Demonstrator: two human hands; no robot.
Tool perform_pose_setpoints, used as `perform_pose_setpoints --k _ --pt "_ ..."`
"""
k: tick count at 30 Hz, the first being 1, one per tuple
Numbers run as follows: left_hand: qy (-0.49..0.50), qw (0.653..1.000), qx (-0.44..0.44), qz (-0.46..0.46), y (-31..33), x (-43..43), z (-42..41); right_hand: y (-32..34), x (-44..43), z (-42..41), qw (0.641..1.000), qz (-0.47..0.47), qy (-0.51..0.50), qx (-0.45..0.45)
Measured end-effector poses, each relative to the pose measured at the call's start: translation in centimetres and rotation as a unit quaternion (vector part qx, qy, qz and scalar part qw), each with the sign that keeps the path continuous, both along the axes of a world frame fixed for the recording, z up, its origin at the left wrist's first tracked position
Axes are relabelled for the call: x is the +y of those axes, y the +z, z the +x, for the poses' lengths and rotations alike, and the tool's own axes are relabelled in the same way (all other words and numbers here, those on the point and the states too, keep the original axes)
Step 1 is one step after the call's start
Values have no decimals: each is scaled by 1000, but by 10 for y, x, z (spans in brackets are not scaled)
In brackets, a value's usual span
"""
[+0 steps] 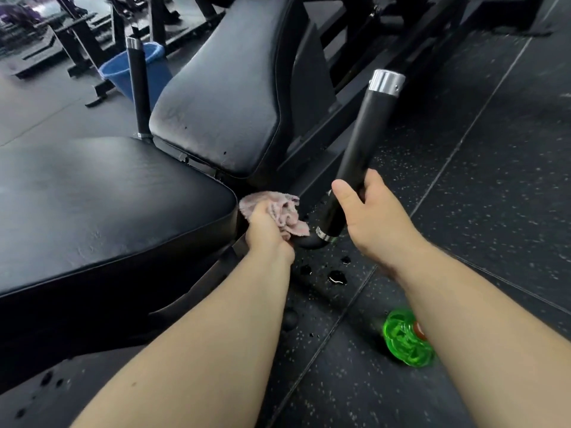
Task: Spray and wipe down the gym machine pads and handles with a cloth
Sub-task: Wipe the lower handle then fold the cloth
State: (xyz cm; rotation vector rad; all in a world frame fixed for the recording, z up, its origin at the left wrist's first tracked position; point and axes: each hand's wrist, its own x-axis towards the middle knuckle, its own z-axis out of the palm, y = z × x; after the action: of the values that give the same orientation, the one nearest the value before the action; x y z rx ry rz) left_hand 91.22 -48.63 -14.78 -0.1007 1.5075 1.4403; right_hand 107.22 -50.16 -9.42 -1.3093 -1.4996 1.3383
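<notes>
Hands — left (267, 233) grips cloth (272, 208), right (370, 214) grips handle (361, 140).

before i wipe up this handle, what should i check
1. Cloth in hand: ok, the left hand grips the pink cloth.
2. Handle steadied: ok, the right hand grips the handle low down.
3. Cloth on the handle's lower bend: cannot tell, it lies right beside it.
4. Handle sprayed: cannot tell, no wetness shows on it.
5. Floor dry: not ok, puddles lie below the bend.
</notes>
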Motion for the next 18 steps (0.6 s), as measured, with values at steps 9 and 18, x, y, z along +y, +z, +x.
perform_pose_setpoints --k 9,18 --pt "-31 993 -101 45 10 -45 69 -3 -1 -2 1000 3 -19 21" --pt "-160 986 -49 -5 18 -20 33 -9 3 2 999 27 -12 25"
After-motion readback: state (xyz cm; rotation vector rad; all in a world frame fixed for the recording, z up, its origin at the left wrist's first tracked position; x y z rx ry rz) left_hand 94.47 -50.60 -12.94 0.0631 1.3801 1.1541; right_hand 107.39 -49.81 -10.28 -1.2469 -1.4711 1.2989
